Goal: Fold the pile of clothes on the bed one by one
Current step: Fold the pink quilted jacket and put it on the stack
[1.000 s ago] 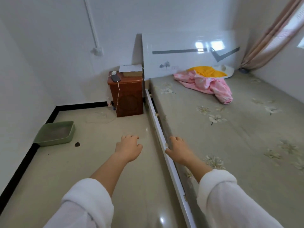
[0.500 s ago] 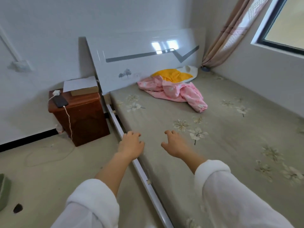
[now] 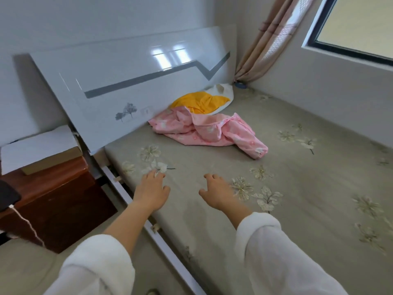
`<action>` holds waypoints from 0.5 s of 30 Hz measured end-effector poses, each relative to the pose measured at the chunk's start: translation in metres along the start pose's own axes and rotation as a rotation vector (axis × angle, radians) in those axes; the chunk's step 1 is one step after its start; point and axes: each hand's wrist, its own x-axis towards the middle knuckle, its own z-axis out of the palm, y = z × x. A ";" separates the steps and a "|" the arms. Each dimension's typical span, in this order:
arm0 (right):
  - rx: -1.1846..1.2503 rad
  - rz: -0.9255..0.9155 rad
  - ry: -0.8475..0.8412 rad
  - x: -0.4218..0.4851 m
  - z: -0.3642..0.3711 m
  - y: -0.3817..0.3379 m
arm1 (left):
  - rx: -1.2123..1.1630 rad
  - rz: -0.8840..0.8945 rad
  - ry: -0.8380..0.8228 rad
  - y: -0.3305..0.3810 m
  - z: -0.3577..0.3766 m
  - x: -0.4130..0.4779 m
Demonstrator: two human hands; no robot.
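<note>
Head view: a brown nightstand [image 3: 53,199] stands at the left just beside the bed [image 3: 297,188], with a flat box [image 3: 51,160] under a white sheet of paper, a dark phone [image 3: 6,198] and a white cable [image 3: 27,224] hanging down its front. Nothing lies between the hands and the clothes, only bare sheet. That sheet is grey-green with pale flowers, edged at the near left by a white rail [image 3: 170,252]. A glossy white headboard [image 3: 127,81] leans at the far end, and a tied curtain [image 3: 270,39] and a window [image 3: 350,28] are at the far right. The pile sits far up the bed against the headboard: a pink garment [image 3: 204,128] stretches left to right, its loose end pointing near-right, with a yellow one [image 3: 200,102] behind it on a white piece [image 3: 221,92]. The left hand [image 3: 152,191] and right hand [image 3: 217,193] reach over the near-left of the mattress, fingers loosely spread, holding nothing, well apart from the pile.
</note>
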 end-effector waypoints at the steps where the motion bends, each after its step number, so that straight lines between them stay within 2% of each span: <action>1: 0.005 0.028 -0.007 0.015 0.005 -0.006 | 0.014 0.009 -0.024 -0.013 -0.002 0.019; 6: 0.064 0.147 -0.046 0.090 0.010 -0.022 | 0.036 0.030 -0.130 -0.054 -0.009 0.112; 15: 0.131 0.319 0.004 0.271 -0.010 -0.010 | 0.043 0.128 -0.222 -0.066 0.000 0.300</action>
